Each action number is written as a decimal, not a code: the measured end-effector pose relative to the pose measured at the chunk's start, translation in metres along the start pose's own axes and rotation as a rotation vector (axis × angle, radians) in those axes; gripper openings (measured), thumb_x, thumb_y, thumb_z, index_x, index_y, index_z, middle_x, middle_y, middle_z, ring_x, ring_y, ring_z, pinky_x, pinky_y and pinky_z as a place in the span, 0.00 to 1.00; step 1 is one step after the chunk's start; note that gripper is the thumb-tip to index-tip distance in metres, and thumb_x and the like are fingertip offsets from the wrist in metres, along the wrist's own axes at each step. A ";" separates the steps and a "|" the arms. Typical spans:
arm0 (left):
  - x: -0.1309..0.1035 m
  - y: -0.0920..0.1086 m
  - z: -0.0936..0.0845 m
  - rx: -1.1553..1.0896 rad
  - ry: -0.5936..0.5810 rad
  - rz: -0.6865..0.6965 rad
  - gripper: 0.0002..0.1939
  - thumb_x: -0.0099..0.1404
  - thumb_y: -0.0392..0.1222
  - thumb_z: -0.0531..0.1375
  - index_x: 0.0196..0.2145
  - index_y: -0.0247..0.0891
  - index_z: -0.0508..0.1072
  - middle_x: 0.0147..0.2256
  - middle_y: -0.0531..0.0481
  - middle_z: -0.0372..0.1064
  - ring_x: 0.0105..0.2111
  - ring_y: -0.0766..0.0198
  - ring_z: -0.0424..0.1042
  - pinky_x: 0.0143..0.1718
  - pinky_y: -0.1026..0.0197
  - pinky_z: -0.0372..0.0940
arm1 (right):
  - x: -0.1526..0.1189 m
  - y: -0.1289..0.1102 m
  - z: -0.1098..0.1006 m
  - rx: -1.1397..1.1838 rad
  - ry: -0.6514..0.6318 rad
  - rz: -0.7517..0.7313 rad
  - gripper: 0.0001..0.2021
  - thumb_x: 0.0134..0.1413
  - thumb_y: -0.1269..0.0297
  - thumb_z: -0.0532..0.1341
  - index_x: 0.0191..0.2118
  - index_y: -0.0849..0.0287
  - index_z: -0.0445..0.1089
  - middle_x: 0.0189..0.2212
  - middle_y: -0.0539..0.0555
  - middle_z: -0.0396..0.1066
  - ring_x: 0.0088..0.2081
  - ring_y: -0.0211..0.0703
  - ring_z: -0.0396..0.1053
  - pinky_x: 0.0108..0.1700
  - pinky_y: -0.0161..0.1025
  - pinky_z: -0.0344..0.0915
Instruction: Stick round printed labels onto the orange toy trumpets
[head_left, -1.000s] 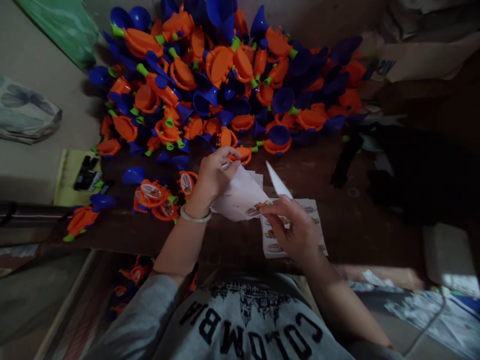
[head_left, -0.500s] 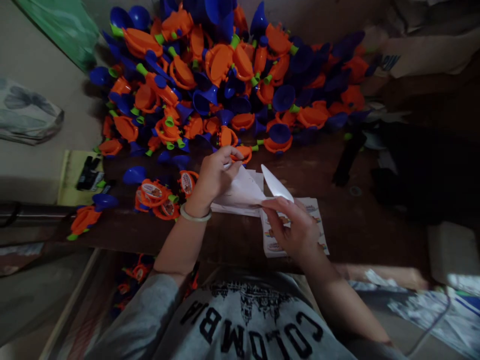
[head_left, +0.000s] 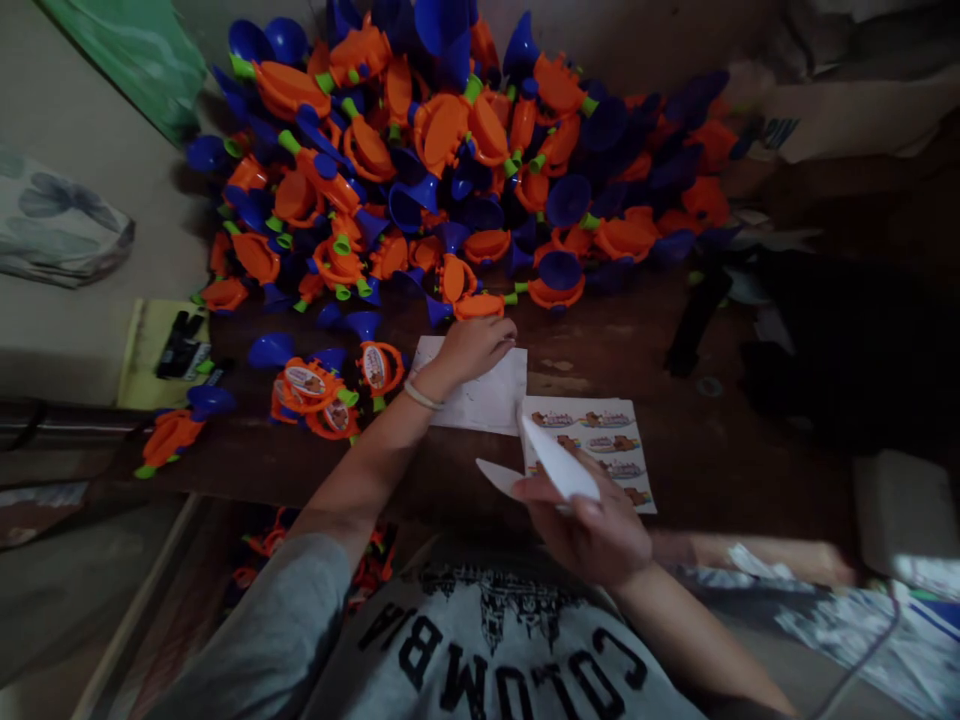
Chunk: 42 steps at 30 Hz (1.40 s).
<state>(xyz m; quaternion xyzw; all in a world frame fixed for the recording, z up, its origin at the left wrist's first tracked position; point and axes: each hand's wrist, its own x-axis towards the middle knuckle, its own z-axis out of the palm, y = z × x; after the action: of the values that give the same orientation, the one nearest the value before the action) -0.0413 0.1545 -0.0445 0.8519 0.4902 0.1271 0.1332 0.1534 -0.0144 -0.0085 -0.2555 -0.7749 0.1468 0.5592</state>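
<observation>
My left hand (head_left: 478, 348) is over a white paper sheet (head_left: 486, 402) on the dark table, just in front of an orange toy trumpet (head_left: 480, 306). Its fingers reach to the right, loosely bent, and I see nothing in them. My right hand (head_left: 592, 530) grips a bent white sheet of paper (head_left: 559, 465) close to my body; two pointed flaps of it stick up and to the left. Beneath and behind that hand lies a sheet of printed stickers (head_left: 619, 440) with small brown bear pictures, partly covered by the hand and the paper.
A big heap of orange and blue toy trumpets (head_left: 442, 130) fills the table's back. Several trumpets with oval stickers (head_left: 306, 380) lie to the left, near a lone trumpet (head_left: 169, 440). A yellow pad (head_left: 139, 370) with black items is farther left. Black cloth (head_left: 840, 340) lies right.
My right hand has drawn the white paper down toward my body, uncovering more of the sticker sheet. My left hand has come off that paper and shifted right and slightly down.
</observation>
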 end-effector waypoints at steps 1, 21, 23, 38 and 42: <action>0.000 0.002 0.009 0.019 0.007 -0.005 0.08 0.74 0.36 0.61 0.45 0.39 0.80 0.47 0.43 0.81 0.50 0.54 0.78 0.51 0.54 0.70 | -0.001 0.003 -0.001 0.008 0.010 0.036 0.27 0.60 0.81 0.63 0.61 0.50 0.68 0.31 0.46 0.81 0.27 0.40 0.73 0.29 0.40 0.73; 0.051 -0.037 -0.006 0.184 0.017 -0.403 0.27 0.66 0.42 0.64 0.62 0.35 0.72 0.62 0.31 0.69 0.68 0.36 0.61 0.65 0.34 0.63 | 0.018 0.021 -0.003 0.104 0.243 0.330 0.41 0.60 0.74 0.68 0.73 0.42 0.56 0.48 0.51 0.81 0.46 0.45 0.80 0.41 0.43 0.77; 0.050 -0.039 -0.005 0.163 0.033 -0.369 0.25 0.67 0.37 0.60 0.61 0.37 0.73 0.61 0.33 0.71 0.66 0.39 0.64 0.64 0.36 0.64 | 0.021 0.025 -0.005 0.126 0.299 0.354 0.41 0.60 0.72 0.69 0.73 0.41 0.56 0.51 0.52 0.80 0.52 0.46 0.79 0.45 0.43 0.77; 0.026 -0.026 -0.059 -0.221 0.605 -0.029 0.14 0.72 0.39 0.60 0.53 0.38 0.76 0.54 0.40 0.78 0.56 0.56 0.76 0.63 0.51 0.70 | 0.028 0.050 -0.004 0.074 0.495 0.342 0.42 0.63 0.61 0.69 0.76 0.36 0.49 0.69 0.58 0.64 0.67 0.53 0.69 0.60 0.59 0.77; -0.024 0.055 -0.057 -0.306 0.438 0.421 0.10 0.74 0.43 0.62 0.48 0.46 0.82 0.52 0.45 0.80 0.56 0.51 0.78 0.64 0.42 0.72 | 0.033 0.061 0.009 0.177 0.578 0.359 0.40 0.64 0.60 0.67 0.75 0.30 0.50 0.72 0.55 0.59 0.65 0.52 0.73 0.58 0.57 0.78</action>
<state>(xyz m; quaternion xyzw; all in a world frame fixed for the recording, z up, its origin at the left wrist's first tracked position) -0.0292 0.1127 0.0257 0.8570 0.2959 0.4039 0.1217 0.1510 0.0549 -0.0171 -0.3692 -0.5117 0.2310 0.7406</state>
